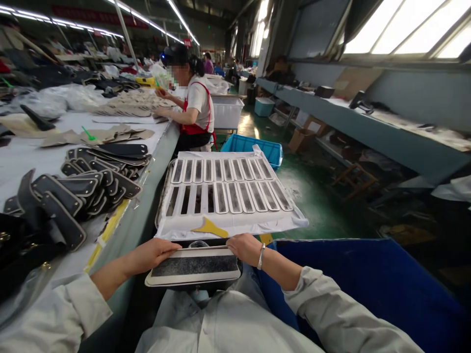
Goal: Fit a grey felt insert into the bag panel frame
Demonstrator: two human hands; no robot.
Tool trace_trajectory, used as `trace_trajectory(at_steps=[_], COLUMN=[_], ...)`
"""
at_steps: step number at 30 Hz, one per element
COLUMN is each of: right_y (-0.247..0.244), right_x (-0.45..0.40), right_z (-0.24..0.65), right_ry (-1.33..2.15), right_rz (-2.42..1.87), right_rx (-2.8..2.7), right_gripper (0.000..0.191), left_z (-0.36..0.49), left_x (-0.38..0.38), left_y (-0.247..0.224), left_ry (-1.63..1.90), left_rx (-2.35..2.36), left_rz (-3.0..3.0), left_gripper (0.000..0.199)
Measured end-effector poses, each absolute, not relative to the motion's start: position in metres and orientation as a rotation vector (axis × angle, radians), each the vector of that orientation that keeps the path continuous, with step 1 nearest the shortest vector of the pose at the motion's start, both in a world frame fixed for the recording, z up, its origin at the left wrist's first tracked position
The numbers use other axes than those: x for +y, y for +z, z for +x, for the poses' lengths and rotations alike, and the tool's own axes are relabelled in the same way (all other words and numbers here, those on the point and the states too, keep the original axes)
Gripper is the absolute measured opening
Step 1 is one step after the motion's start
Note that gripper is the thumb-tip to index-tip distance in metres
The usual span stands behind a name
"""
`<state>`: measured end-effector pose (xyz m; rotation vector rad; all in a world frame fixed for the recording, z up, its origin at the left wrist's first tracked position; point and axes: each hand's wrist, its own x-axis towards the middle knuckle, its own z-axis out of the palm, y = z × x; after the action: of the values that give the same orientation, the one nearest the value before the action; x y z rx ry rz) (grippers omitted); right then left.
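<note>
Above green floor (312, 208), white cloth (176, 229) bears two rows of strips (222, 197).

Worn on the head, set facing forward and pitched downward. Looks from directly above the shirt front (235, 323), at close range over the left hand (156, 255) and right hand (247, 249). Takes in the white-covered board (257, 228) just beyond at middle range. Extends along the green floor (312, 196) to the ceiling lights (182, 20) at far range.

Left hand (158, 254): back upward, fingers together and pointing inward, gripping.
Right hand (246, 248): knuckles upward, fingers bent in a grip.
Forearms (283, 269): angled forward, converging ahead of the body.
</note>
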<state>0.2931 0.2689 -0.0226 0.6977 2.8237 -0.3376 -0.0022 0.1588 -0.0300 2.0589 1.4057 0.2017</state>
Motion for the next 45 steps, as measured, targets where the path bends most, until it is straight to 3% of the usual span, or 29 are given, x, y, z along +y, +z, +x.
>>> trace_trajectory(at_steps=[13, 26, 31, 36, 40, 43, 45], right_y=[-0.015, -0.019, -0.028, -0.032, -0.028, -0.025, -0.022], right_x=[0.269, 0.266, 0.258, 0.231, 0.215, 0.219, 0.229], right_z=[0.293, 0.298, 0.305, 0.301, 0.288, 0.285, 0.288], right_ry=[-0.322, -0.292, -0.159, 0.223, 0.436, 0.336, 0.095], right_rz=[0.542, 0.416, 0.281, 0.277, 0.387, 0.395, 0.380], right_rx=[2.804, 2.818, 2.837, 2.832, 2.717, 2.730, 2.819], right_gripper=[0.024, 0.020, 0.016, 0.040, 0.044, 0.038, 0.032], left_z=[-0.010, -0.008, -0.008, 0.005, 0.013, 0.011, 0.005], left_x=[0.159, 0.148, 0.131, 0.115, 0.113, 0.120, 0.128], left_y=[-0.024, -0.033, -0.043, -0.048, -0.042, -0.030, -0.023], left_ry=[0.263, 0.250, 0.217, 0.158, 0.042, 0.110, 0.192], left_rx=[1.392, 1.423, 1.484, 1.561, 1.563, 1.557, 1.542], left_rz=[1.941, 1.979, 2.121, 2.365, 2.499, 2.302, 2.110], left_gripper=[0.028, 0.034, 0.038, 0.041, 0.040, 0.040, 0.040])
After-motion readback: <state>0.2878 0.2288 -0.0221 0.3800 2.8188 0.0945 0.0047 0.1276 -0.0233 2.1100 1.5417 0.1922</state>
